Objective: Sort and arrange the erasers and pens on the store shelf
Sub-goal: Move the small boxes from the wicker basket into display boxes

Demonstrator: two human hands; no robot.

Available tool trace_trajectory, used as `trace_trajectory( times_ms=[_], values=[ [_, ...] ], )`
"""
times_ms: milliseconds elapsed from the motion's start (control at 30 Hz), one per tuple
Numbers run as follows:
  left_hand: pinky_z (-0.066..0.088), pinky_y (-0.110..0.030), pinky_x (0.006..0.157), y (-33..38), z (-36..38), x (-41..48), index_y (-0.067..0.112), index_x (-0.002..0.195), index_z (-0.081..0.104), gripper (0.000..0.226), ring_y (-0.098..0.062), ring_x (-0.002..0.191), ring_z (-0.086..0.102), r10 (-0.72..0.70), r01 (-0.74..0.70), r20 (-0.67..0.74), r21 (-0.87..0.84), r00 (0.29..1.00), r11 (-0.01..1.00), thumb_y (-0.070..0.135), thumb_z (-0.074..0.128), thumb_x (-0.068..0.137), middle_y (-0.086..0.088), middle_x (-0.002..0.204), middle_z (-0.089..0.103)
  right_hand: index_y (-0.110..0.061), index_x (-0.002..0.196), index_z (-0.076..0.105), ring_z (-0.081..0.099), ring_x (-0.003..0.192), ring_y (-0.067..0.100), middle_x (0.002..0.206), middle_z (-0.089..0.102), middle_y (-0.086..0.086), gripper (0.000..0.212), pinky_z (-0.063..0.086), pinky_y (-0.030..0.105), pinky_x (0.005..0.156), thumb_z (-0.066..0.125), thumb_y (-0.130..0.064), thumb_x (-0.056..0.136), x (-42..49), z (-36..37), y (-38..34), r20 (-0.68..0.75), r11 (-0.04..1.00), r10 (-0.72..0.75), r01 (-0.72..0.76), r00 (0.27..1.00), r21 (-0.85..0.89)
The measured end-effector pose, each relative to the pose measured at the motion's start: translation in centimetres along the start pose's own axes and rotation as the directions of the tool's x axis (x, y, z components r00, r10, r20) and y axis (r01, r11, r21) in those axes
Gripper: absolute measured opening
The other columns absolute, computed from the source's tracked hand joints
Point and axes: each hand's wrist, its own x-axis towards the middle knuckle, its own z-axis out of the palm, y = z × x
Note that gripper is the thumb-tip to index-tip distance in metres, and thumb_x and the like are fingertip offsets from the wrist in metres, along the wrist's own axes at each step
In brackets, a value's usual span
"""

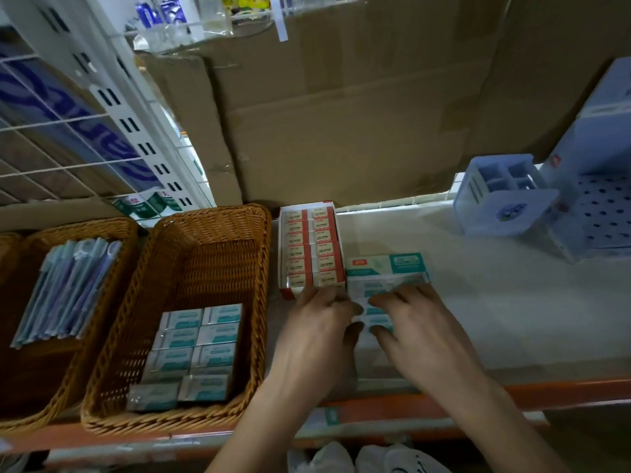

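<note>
A teal-and-white box of erasers [386,271] lies open on the white shelf [512,302]. My left hand [317,336] and my right hand [420,332] both reach into it, their fingertips pinching the small teal erasers [374,312] inside. Just left of it stands a red box [311,247] packed with two columns of red-and-white erasers. A wicker basket [205,233] further left holds several teal eraser packs [194,349] at its near end. Another basket [102,230] at the far left holds a bundle of pens [68,288].
Large cardboard boxes [341,114] close off the back of the shelf. A light blue compartment holder [502,196] and a perforated blue stand [601,213] sit at the right. An orange shelf edge [563,390] runs along the front. A wire grid [51,148] hangs at the upper left.
</note>
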Motion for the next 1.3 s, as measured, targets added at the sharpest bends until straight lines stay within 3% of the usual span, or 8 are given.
trace_trajectory(
  times_ms=[167,267,367,433,633,867,1100,1300],
  values=[
    [0.051,-0.034,0.081,-4.1,-4.5,-3.0,0.021,0.099,0.071,0.025,-0.023,0.098,0.059,-0.154,0.155,-0.029,0.044,0.988,0.987,0.013,0.072,0.075,0.000,0.106,0.066,-0.027,0.121,0.058,0.046,0.114,0.016,0.119,0.056,-0.006,0.039,0.039,0.028,0.098,0.065,-0.028,0.084,1.2,0.0,-6.0,-0.021,0.958,-0.230,0.231,0.973,0.171],
    [0.046,-0.030,0.090,-6.7,-6.6,-5.7,0.026,0.117,0.063,0.034,-0.020,0.111,0.053,-0.246,0.244,0.009,0.108,0.969,0.964,0.018,0.065,0.084,0.004,0.120,0.058,-0.024,0.103,0.066,0.053,0.098,0.017,0.100,0.061,-0.003,0.027,0.047,0.030,0.086,0.071,-0.023,0.077,1.9,0.6,-9.2,-0.045,0.903,-0.372,0.372,0.927,0.217],
    [0.041,-0.026,0.102,-8.9,-7.8,-8.4,0.032,0.133,0.049,0.044,-0.013,0.126,0.043,-0.362,0.351,0.037,0.175,0.931,0.920,0.027,0.059,0.091,0.009,0.137,0.046,-0.022,0.102,0.067,0.054,0.096,0.018,0.099,0.062,-0.002,0.025,0.047,0.031,0.086,0.071,-0.026,0.078,2.5,1.3,-12.3,-0.031,0.848,-0.502,0.499,0.864,0.182],
    [0.045,-0.026,0.099,-10.0,-8.3,-10.0,0.031,0.130,0.051,0.039,-0.011,0.122,0.046,-0.431,0.410,0.061,0.214,0.900,0.887,0.032,0.056,0.092,0.008,0.134,0.049,-0.020,0.111,0.064,0.051,0.106,0.019,0.109,0.060,-0.001,0.027,0.043,0.031,0.093,0.062,-0.030,0.086,2.7,1.9,-14.1,0.037,0.814,-0.571,0.559,0.820,0.160],
    [0.046,-0.021,0.087,-11.7,-8.8,-12.0,0.030,0.126,0.052,0.036,-0.011,0.106,0.048,-0.516,0.472,0.099,0.286,0.851,0.834,0.040,0.051,0.092,0.008,0.118,0.052,-0.016,0.121,0.055,0.049,0.111,0.023,0.120,0.054,0.005,0.030,0.043,0.035,0.092,0.052,-0.028,0.094,2.7,4.1,-16.6,0.264,0.845,-0.530,0.529,0.806,0.080],
    [0.049,-0.025,0.090,-11.7,-9.0,-11.1,0.033,0.122,0.056,0.031,-0.011,0.111,0.050,-0.442,0.394,0.198,0.239,0.875,0.887,0.031,0.057,0.092,0.009,0.125,0.052,-0.025,0.116,0.047,0.056,0.097,0.013,0.111,0.056,-0.003,0.021,0.040,0.021,0.072,0.050,-0.025,0.095,2.8,2.9,-15.8,0.208,0.835,-0.533,0.468,0.820,0.290],
    [0.054,-0.025,0.072,-12.4,-8.7,-9.7,0.024,0.106,0.063,0.043,-0.009,0.086,0.061,-0.560,0.508,0.348,0.237,0.752,0.828,0.059,0.059,0.081,0.008,0.098,0.064,-0.027,0.103,0.051,0.052,0.096,0.006,0.109,0.056,-0.009,0.010,0.039,0.016,0.077,0.052,-0.025,0.093,3.0,1.7,-14.3,0.092,0.790,-0.532,0.455,0.841,0.412],
    [0.048,-0.024,0.076,-11.9,-8.1,-8.6,0.020,0.105,0.058,0.039,-0.018,0.097,0.057,-0.635,0.540,0.327,0.340,0.700,0.770,0.045,0.068,0.078,-0.001,0.110,0.059,-0.025,0.111,0.052,0.054,0.100,0.010,0.113,0.056,-0.007,0.018,0.031,0.015,0.074,0.052,-0.023,0.093,2.5,2.0,-14.2,0.039,0.789,-0.536,0.483,0.844,0.380]
  ],
)
